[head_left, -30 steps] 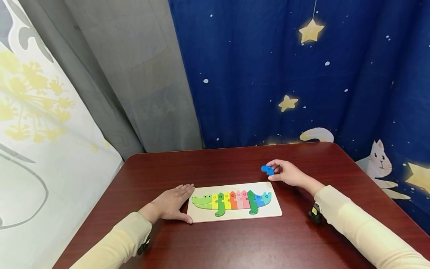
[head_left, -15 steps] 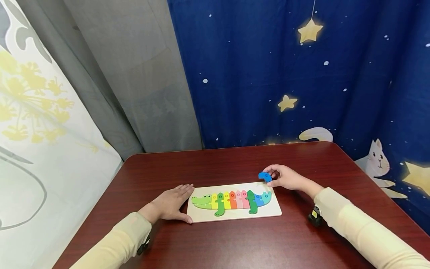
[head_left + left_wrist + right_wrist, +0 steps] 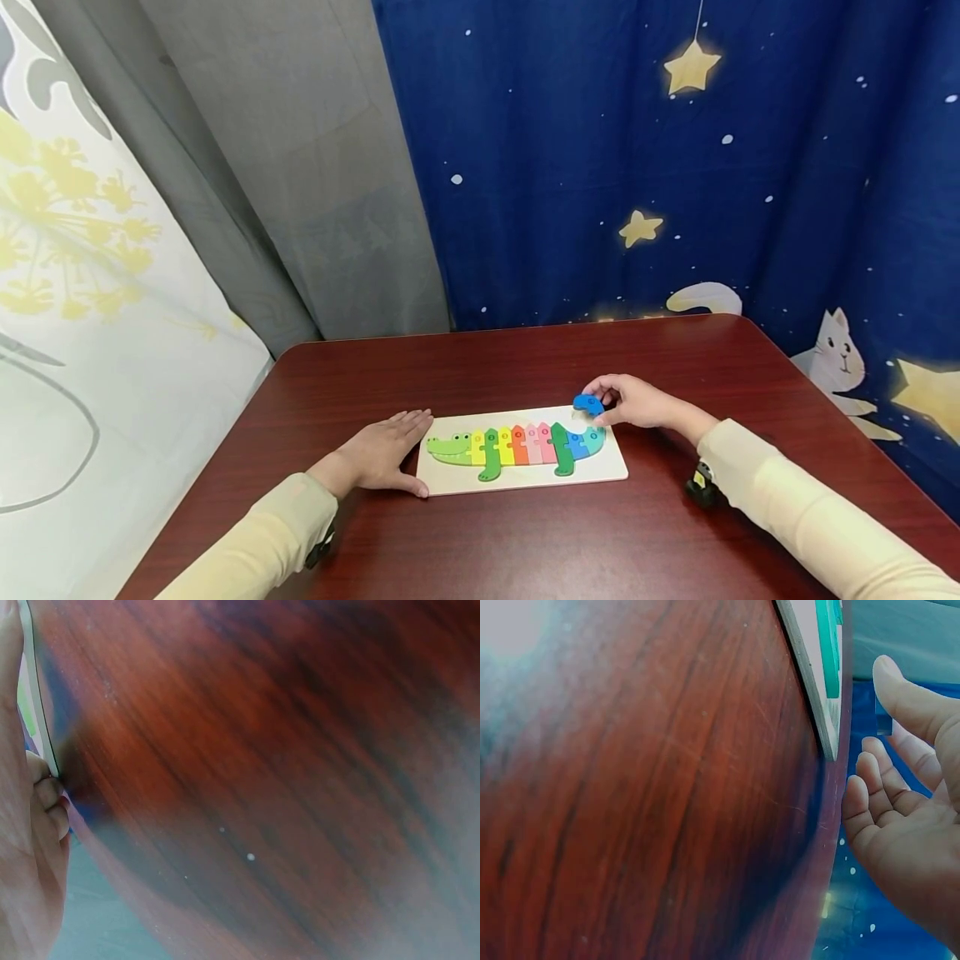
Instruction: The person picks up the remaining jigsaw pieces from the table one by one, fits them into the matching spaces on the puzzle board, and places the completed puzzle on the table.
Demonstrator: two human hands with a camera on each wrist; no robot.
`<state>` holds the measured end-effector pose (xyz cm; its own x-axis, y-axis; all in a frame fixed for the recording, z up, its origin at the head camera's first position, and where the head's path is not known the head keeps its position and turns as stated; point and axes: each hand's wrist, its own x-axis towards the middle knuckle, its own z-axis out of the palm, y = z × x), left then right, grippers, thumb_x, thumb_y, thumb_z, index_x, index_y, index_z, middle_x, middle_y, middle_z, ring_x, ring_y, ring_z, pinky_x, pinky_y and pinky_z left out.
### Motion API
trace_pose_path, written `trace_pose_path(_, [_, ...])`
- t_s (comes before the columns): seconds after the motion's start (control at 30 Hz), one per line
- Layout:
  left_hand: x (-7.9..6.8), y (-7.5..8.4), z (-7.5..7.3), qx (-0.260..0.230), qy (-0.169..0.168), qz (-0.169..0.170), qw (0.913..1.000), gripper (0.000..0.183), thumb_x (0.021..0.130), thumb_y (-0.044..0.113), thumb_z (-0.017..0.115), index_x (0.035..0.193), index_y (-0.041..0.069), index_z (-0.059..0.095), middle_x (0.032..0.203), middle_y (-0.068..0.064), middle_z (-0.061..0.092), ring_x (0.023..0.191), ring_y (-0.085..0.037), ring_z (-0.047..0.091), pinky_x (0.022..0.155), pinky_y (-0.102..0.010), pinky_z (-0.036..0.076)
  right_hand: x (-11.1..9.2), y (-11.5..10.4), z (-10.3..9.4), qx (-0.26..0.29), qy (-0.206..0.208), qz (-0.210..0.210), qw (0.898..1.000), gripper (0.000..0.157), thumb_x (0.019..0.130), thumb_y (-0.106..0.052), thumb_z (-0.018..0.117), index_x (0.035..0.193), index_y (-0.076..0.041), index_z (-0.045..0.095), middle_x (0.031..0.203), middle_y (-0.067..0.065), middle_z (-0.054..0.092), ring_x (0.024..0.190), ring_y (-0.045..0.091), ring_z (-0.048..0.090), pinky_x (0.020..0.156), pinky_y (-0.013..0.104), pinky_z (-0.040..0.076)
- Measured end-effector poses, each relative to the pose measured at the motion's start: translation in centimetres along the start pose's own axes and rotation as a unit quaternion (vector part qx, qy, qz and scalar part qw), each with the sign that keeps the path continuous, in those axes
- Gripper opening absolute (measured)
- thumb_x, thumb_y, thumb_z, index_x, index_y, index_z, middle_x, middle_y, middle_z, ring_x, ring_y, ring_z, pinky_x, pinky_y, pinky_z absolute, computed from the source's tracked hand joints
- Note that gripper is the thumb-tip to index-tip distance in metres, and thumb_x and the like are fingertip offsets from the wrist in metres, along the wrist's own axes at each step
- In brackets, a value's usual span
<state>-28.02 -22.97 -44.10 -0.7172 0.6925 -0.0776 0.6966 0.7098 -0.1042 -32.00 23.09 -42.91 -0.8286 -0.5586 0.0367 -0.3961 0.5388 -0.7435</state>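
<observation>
A pale wooden puzzle board (image 3: 457,483) lies on the table, bearing a crocodile puzzle (image 3: 517,447) of coloured pieces with a light green head at the left and blue at the tail end. My left hand (image 3: 382,452) rests at the board's left edge, fingers straight, thumb at the near corner. Between thumb and fingers my right hand (image 3: 637,402) pinches a curved blue puzzle piece (image 3: 588,405), over the board's far right corner by the tail. In the right wrist view only a sliver of that piece (image 3: 883,720) shows behind the thumb.
The dark red wooden table (image 3: 480,542) surrounds the board on all sides. Behind its far edge hang a grey curtain (image 3: 315,208) and a blue star-patterned curtain (image 3: 555,167). White printed fabric (image 3: 112,333) hangs at the left.
My right hand has moved left and nearer with the blue puzzle piece, from beyond the board's far right corner to over it. My left hand stays put.
</observation>
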Motion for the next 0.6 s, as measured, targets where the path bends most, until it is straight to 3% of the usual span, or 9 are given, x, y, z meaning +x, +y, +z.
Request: trace_pose_path(0.6, [0.09,-0.03,0.09,-0.001,-0.003,-0.003,1.0000,0.120,0.072,0.090,0.039,0.152,0.001,0.027,0.157,-0.013,0.026,0.143,-0.025,0.025,0.116,-0.037,0.022,0.27,0.36,0.47,-0.005,-0.017,0.007,1.000,0.036,0.082,-0.014,0.079,0.114,-0.004,0.065,0.098,0.004,0.060,0.090,0.023,0.053,0.079,0.035,0.048])
